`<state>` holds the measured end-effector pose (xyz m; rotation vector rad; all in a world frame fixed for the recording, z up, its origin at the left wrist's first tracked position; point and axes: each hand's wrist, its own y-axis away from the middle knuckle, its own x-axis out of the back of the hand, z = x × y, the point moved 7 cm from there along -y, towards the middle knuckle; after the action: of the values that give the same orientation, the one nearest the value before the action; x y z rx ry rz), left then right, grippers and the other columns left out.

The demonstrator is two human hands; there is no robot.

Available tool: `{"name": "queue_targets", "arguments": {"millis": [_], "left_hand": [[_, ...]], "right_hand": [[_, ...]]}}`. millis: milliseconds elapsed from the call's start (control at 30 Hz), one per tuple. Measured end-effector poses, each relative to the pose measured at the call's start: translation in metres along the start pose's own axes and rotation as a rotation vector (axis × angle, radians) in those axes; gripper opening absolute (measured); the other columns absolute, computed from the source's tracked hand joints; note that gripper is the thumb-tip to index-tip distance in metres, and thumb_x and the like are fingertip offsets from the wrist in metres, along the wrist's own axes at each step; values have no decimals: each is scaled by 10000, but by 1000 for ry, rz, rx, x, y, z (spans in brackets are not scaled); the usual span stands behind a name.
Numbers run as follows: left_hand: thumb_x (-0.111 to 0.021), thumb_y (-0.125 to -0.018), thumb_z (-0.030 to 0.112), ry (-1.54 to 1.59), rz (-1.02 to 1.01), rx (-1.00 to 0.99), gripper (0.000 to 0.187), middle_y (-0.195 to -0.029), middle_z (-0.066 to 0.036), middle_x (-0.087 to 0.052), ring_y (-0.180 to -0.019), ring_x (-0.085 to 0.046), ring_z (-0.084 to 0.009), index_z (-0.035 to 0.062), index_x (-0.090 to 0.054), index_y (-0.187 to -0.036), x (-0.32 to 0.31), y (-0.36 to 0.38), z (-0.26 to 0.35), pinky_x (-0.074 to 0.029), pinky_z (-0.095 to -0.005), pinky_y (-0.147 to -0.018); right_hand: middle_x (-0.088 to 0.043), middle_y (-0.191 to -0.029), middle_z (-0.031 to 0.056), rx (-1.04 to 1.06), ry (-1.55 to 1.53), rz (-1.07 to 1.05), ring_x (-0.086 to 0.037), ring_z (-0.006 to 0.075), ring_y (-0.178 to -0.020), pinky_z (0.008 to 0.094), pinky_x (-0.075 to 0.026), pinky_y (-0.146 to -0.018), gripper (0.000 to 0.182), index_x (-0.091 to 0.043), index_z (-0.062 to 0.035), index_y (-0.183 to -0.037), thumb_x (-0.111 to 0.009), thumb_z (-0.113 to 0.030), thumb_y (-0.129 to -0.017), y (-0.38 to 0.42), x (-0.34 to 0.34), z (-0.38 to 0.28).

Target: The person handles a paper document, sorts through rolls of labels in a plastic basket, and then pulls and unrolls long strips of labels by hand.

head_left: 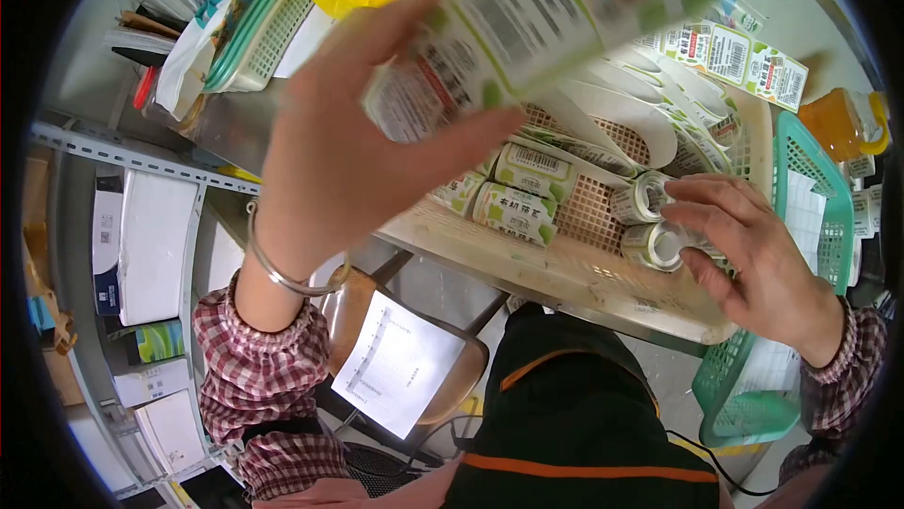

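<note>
A long strip of white-and-green printed labels (527, 24) runs up to the right from my left hand (353, 132). My thumb and fingers close around its lower end, high over the basket, and motion blurs it. At the basket's right side my right hand (753, 245) has its fingers apart and curved. Its fingertips are right at two small label rolls, an upper roll (645, 198) and a lower roll (650, 247), whose open ends face the hand. More rolled labels (516, 210) lie in the basket below my left hand, partly covered by it.
The cream plastic basket (565, 269) stands at the table edge, with looped label strips (692, 104) in its far part. A green basket (744, 387) holding papers is at right, near an orange container (838, 128). A stool with a paper sheet (400, 363) stands below.
</note>
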<state>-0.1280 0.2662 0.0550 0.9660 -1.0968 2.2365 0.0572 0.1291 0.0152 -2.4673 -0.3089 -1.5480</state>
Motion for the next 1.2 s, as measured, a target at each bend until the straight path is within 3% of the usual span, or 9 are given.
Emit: {"name": "queue_targets", "arguments": {"millis": [33,100,233,500,567,667,900,1000,1200], "left_hand": [[-729,-735,161,0,-4,3,569,-1057,-69,-597,-974,-564,-154,2,-503,-1233,-1,1,-2,-453,-303,-849],[-669,-798,132,444,92,238,510,-1044,-72,-602,-941,-569,-122,-12,-486,-1251,0,6,-22,-444,-264,-844],[-521,-909,265,630,70,311,478,-1046,-78,-599,-892,-586,-121,-25,-440,-1280,3,13,-43,-466,-244,-807],[-386,-931,441,601,206,462,585,-1037,-84,-595,-824,-601,-121,-28,-426,-1279,9,25,-60,-481,-256,-786],[-407,-919,449,1010,67,261,599,-1016,-80,-590,-828,-584,-108,-30,-417,-1280,2,18,-39,-474,-249,-776],[-420,-916,432,970,228,309,590,-1012,-77,-583,-834,-562,-97,-33,-407,-1279,-6,24,-49,-464,-248,-769],[-453,-904,437,1100,154,234,632,-1019,-71,-564,-862,-520,-99,-67,-380,-1277,-10,32,-55,-426,-243,-809],[-460,-899,445,908,186,259,646,-1008,-62,-561,-856,-515,-97,-70,-377,-1279,-8,33,-51,-419,-243,-819],[-463,-900,442,992,164,200,651,-1011,-52,-553,-851,-503,-95,-72,-368,-1287,-10,35,-58,-413,-243,-818]], "right_hand": [[-536,-1108,148,32,-9,2,-519,329,-1030,405,-415,-891,373,-551,-12,-1040,-626,16,-676,-3,0,-2],[-543,-1092,145,62,-22,0,-521,325,-1026,404,-417,-886,365,-554,-9,-1034,-624,9,-676,-11,-4,-4],[-535,-1122,153,146,-12,-74,-508,333,-1048,426,-402,-907,343,-568,-5,-1031,-632,-23,-695,-30,-19,-13],[-547,-1112,134,196,156,-78,-481,291,-988,400,-361,-901,399,-540,14,-1083,-643,-62,-706,-75,-44,-29],[-549,-1088,134,52,230,-145,-462,275,-979,380,-333,-900,453,-505,29,-1135,-638,-69,-713,-83,-52,-18],[-560,-1023,99,1,302,-223,-464,242,-987,350,-314,-904,410,-529,2,-1071,-651,-169,-719,-89,-64,-12],[-561,-1015,100,29,233,-38,-466,262,-975,385,-294,-925,425,-528,1,-1075,-656,-176,-710,-101,-68,-3],[-548,-994,93,13,165,-62,-462,272,-978,401,-288,-927,384,-539,-29,-1033,-665,-124,-683,-103,-69,-2],[-493,-898,69,-7,207,11,-456,273,-919,420,-287,-924,373,-525,-83,-927,-691,-17,-600,-98,-64,-5]]}}
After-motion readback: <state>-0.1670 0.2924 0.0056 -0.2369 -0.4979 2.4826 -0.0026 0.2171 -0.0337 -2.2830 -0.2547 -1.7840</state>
